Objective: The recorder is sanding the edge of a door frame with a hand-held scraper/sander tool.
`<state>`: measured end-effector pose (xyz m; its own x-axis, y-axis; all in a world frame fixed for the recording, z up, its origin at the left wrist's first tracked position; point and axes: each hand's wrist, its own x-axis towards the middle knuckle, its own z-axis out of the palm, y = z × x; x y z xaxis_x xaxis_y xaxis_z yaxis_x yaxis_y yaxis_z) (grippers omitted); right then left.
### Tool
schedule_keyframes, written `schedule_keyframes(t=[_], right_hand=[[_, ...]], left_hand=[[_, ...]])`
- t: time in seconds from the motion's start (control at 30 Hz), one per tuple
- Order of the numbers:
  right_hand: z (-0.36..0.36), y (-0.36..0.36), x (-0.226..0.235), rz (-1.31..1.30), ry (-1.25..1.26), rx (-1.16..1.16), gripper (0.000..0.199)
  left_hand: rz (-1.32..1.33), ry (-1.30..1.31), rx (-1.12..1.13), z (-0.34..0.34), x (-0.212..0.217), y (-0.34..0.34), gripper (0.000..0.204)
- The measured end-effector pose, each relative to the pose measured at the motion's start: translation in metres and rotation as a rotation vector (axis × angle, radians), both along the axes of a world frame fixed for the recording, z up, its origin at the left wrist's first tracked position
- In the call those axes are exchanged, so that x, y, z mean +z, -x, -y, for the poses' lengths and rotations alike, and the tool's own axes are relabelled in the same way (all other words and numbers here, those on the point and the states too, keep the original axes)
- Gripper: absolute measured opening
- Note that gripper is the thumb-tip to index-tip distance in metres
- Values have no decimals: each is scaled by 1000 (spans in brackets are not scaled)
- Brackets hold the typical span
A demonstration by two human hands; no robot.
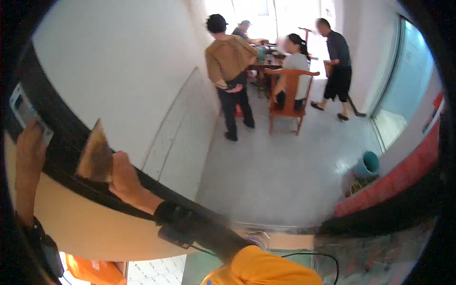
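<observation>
A wide putty knife with a brownish, smeared blade is gripped in my right hand, its blade against or just in front of the black door frame. At the far left, my left hand is closed at a flat, pale grey-blue piece with an opening in it. That piece lies along the frame; its exact kind is unclear, and my fingers partly cover it. Black straps circle both forearms, and a cable runs from the right one over my yellow sleeve.
Beyond the frame, several people stand or sit around a table; a wooden chair faces it. A teal bucket stands by the right wall, near a red panel. An orange bag lies at lower left.
</observation>
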<state>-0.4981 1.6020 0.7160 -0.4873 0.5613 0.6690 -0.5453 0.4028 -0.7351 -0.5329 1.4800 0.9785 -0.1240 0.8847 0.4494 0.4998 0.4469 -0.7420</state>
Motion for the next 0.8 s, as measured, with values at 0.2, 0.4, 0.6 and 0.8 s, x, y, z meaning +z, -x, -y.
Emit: schedule_keyframes(t=[0.2, 0.4, 0.6, 0.8], right_hand=[[-1, 5, 5, -57, -60, 93, 35], [-8, 18, 12, -31, -59, -55, 47], [-9, 23, 9, -77, -33, -19, 40], [-14, 24, 13, -56, -55, -10, 37]], left_hand=[[265, 19, -122, 17, 17, -18, 12], [417, -174, -252, 12, 17, -40, 16], [274, -122, -210, 13, 16, -43, 15], [-7, 129, -35, 4, 19, -36, 10]])
